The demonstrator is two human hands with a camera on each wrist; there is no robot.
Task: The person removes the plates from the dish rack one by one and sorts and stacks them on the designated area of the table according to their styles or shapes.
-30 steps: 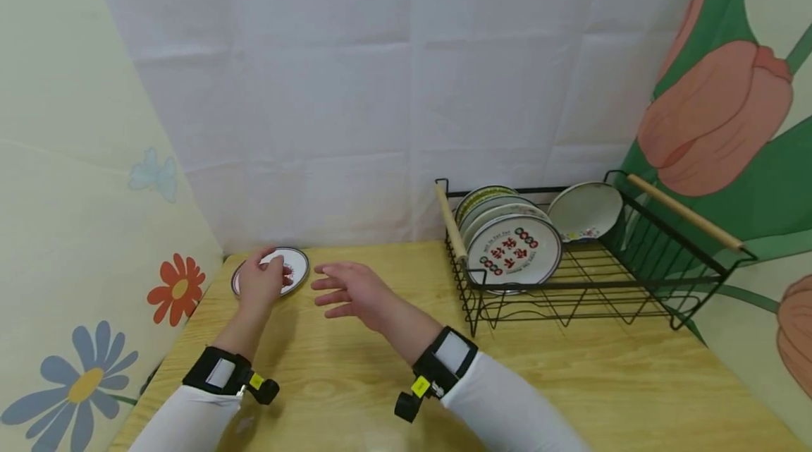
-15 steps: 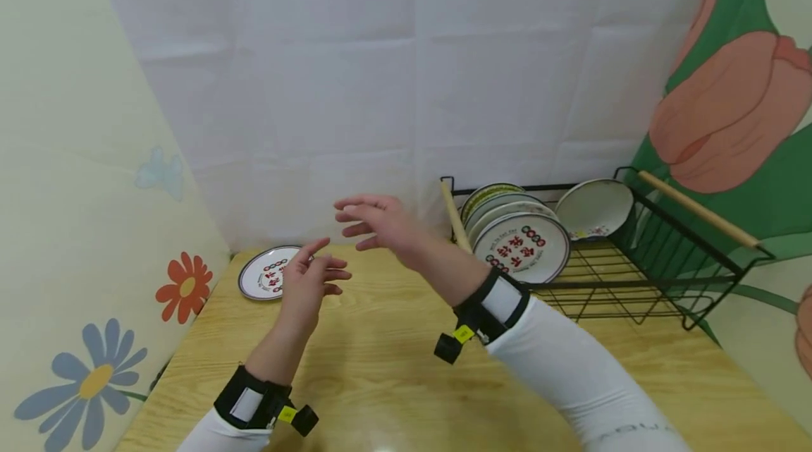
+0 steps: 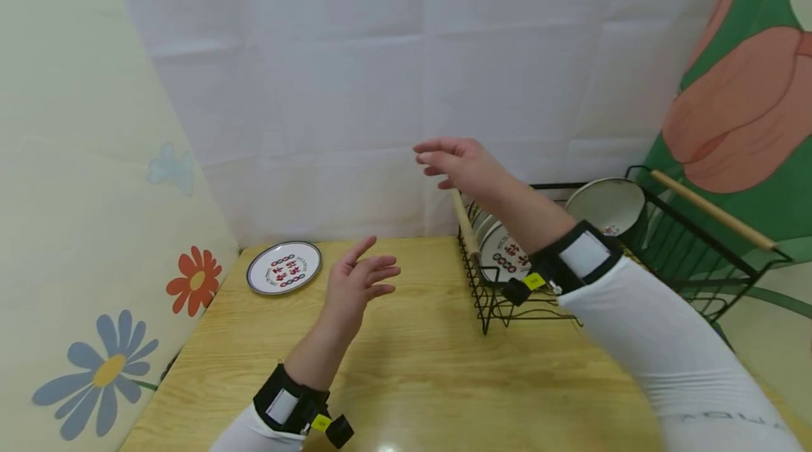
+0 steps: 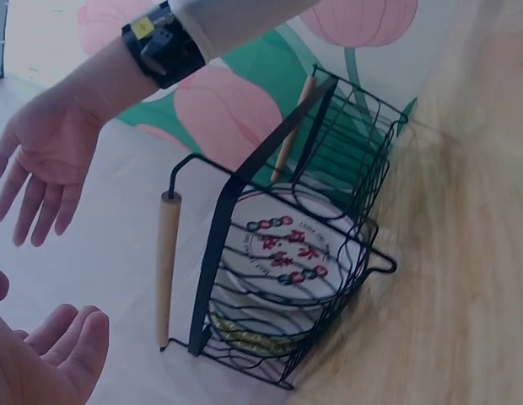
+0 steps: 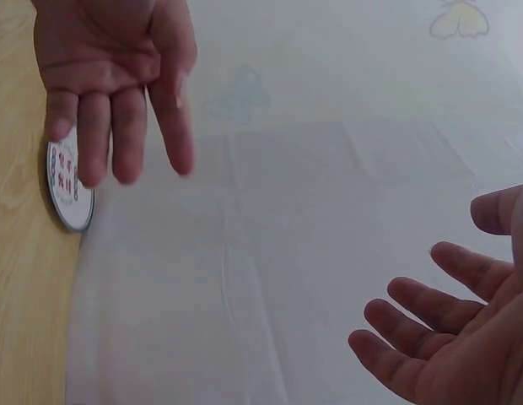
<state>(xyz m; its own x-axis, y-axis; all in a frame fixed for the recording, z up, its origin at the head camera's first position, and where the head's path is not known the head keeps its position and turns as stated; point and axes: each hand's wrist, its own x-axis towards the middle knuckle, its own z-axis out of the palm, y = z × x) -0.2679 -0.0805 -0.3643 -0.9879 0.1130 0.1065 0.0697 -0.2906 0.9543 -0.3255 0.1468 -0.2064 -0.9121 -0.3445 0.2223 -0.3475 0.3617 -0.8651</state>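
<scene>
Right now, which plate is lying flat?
The plate nearest the red flower, on the table left of the rack. The other plates stand on edge inside the rack.

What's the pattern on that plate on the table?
Red characters on white; the plate shows best in the head view.

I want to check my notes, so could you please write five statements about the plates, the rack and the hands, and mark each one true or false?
1. One plate lies on the table. True.
2. The left hand grips a plate. False: it holds nothing.
3. More plates are in the rack. True.
4. The right hand presses on the table. False: it is raised above it.
5. The rack has wooden handles. True.
</scene>
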